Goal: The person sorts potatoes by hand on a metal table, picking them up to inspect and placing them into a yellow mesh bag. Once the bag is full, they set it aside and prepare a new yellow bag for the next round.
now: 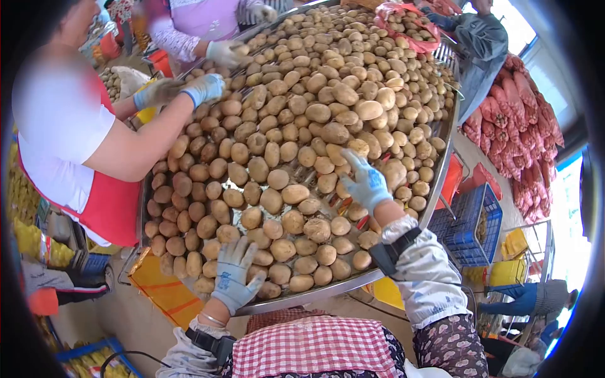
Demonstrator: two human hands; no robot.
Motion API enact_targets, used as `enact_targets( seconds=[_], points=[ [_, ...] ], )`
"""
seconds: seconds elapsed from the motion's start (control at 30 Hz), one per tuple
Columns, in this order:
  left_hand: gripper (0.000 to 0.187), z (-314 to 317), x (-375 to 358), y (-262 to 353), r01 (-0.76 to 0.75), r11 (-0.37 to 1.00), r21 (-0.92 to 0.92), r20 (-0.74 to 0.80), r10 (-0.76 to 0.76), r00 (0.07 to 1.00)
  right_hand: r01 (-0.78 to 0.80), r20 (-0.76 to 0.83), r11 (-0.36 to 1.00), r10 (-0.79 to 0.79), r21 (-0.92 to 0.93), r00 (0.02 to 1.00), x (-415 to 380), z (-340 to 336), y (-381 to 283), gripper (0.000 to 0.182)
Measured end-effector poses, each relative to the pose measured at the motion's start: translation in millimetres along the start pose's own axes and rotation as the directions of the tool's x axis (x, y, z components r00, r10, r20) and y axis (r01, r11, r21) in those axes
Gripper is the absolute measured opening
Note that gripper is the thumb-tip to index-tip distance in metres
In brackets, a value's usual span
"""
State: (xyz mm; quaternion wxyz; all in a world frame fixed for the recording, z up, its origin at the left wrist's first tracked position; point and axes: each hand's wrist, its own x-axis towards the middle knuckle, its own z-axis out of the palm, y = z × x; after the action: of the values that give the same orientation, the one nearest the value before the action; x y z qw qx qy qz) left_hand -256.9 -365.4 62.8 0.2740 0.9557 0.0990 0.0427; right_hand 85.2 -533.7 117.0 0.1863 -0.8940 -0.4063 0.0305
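Rimmed table [353,283] under loose potatoes [317,230]; your gloved left hand [233,277] and gloved right hand [367,184] among them.
Red mesh sacks [520,126] pile up beyond the right side, with a blue crate [463,230] nearer, both probably kept off the table to save room. Potatoes: heaped at the far side, thinner towards you; the raised edge presumably stops them rolling off. Left grip: wide, fingers splayed palm-down over potatoes at the near edge, perhaps to steady or gather them. Right grip: wide too, reaching farther in, fingertips at a potato; contact cannot be confirmed. Blue print [376,179] on your right glove: too small to read.
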Motion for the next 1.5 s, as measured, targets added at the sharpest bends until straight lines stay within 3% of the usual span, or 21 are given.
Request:
enact_targets(
  seconds=[0.2, 0.4, 0.47, 0.5, 0.53, 0.6, 0.63, 0.73, 0.8, 0.9, 0.93, 0.97, 1.0, 1.07, 1.13, 1.2, 1.33, 1.37, 1.4, 1.43, 1.5],
  points=[
    [0.082, 22, -40, -25, 0.251, 0.94, 0.229, -0.092, -0.236, 0.967, -0.229, 0.25, 0.922, 0.313, -0.314, 0.916, 58, 18, -26, 0.077],
    [0.085, 15, -1, -51, 0.241, 0.943, 0.232, -0.186, -0.2, 0.962, -0.095, 0.228, 0.991, 0.071, 0.096, 0.971, 34, 24, -6, 0.055],
    [0.085, 4, 23, -69, 0.337, 0.909, 0.247, -0.244, -0.278, 0.929, -0.216, 0.222, 0.4, 0.033, 0.891, 0.974, 10, 24, -4, 0.047],
    [0.085, 0, 34, -74, 0.431, 0.867, 0.25, -0.311, -0.35, 0.884, -0.278, 0.272, 0.07, 0.082, 0.958, 0.959, -3, 21, -15, 0.046],
    [0.085, -2, 44, -70, 0.421, 0.871, 0.254, -0.301, -0.342, 0.89, -0.278, 0.271, 0.065, 0.095, 0.958, 0.958, -15, 23, -15, 0.046],
    [0.084, 0, 67, -50, 0.365, 0.899, 0.241, -0.353, -0.269, 0.896, -0.344, 0.367, -0.565, -0.077, 0.75, 0.927, -30, 25, -13, 0.05],
    [0.081, -17, 77, -11, 0.274, 0.939, 0.208, -0.147, -0.247, 0.958, -0.342, 0.384, -0.634, -0.076, 0.693, 0.92, -34, 23, -20, 0.051],
    [0.077, 37, 71, 7, -0.007, 0.979, 0.204, -0.132, 0.035, 0.991, -0.353, 0.493, -0.675, 0.019, 0.648, 0.87, -44, 27, -19, 0.047],
    [0.076, 33, 52, 12, 0.008, 0.98, 0.197, -0.073, 0.007, 0.997, -0.396, 0.516, -0.549, 0.076, 0.736, 0.853, -43, 37, -10, 0.044],
    [0.073, 28, 13, 17, 0.022, 0.979, 0.204, 0.043, -0.031, 0.999, -0.457, 0.356, 0.28, 0.343, 0.844, 0.869, -23, 30, -35, 0.039],
    [0.072, 24, 4, 17, 0.015, 0.978, 0.21, 0.109, -0.038, 0.993, -0.458, 0.361, 0.274, 0.338, 0.846, 0.869, -14, 36, -45, 0.039],
    [0.06, 20, -1, 16, -0.022, 0.984, 0.177, 0.061, 0.011, 0.998, -0.239, 0.164, 0.777, 0.176, 0.582, 0.971, -4, 41, -54, 0.037],
    [0.06, 16, -4, 12, -0.016, 0.984, 0.176, 0.065, 0.005, 0.998, 0.078, 0.077, 0.991, -0.087, 0.106, 0.993, 4, 46, -64, 0.035],
    [0.048, 9, -4, 4, 0.053, 0.992, -0.113, 0.097, -0.042, 0.994, 0.033, 0.177, 0.996, -0.046, 0.077, 0.983, 23, 47, -91, 0.035],
    [0.041, 8, -6, 7, 0.05, 0.983, -0.176, -0.113, -0.07, 0.991, 0.147, 0.669, 0.921, 0.146, -0.361, 0.729, 43, 51, -115, 0.04],
    [0.042, 6, -11, 9, 0.08, 0.992, 0.094, -0.36, -0.041, 0.932, 0.179, 0.697, 0.909, 0.152, -0.378, 0.701, 50, 68, -117, 0.049],
    [0.065, 7, -31, 15, 0.158, 0.981, 0.111, -0.23, -0.129, 0.965, 0.092, 0.579, 0.977, 0.036, -0.191, 0.815, 34, 57, -86, 0.052],
    [0.074, 21, -36, 11, 0.163, 0.978, 0.132, -0.13, -0.146, 0.981, -0.159, 0.541, 0.923, -0.062, 0.352, 0.839, 27, 66, -61, 0.051],
    [0.074, 24, -35, 10, 0.16, 0.979, 0.125, -0.129, -0.144, 0.981, -0.335, 0.456, 0.531, -0.111, 0.778, 0.883, 16, 71, -47, 0.049],
    [0.074, 25, -32, 10, 0.153, 0.978, 0.138, -0.089, -0.142, 0.986, -0.337, 0.453, 0.532, -0.101, 0.777, 0.886, 1, 67, -46, 0.049],
    [0.076, 33, -19, -1, 0.149, 0.969, 0.197, -0.113, -0.128, 0.985, -0.508, 0.523, -0.418, -0.089, 0.753, 0.848, -25, 54, -45, 0.05]
  ],
)
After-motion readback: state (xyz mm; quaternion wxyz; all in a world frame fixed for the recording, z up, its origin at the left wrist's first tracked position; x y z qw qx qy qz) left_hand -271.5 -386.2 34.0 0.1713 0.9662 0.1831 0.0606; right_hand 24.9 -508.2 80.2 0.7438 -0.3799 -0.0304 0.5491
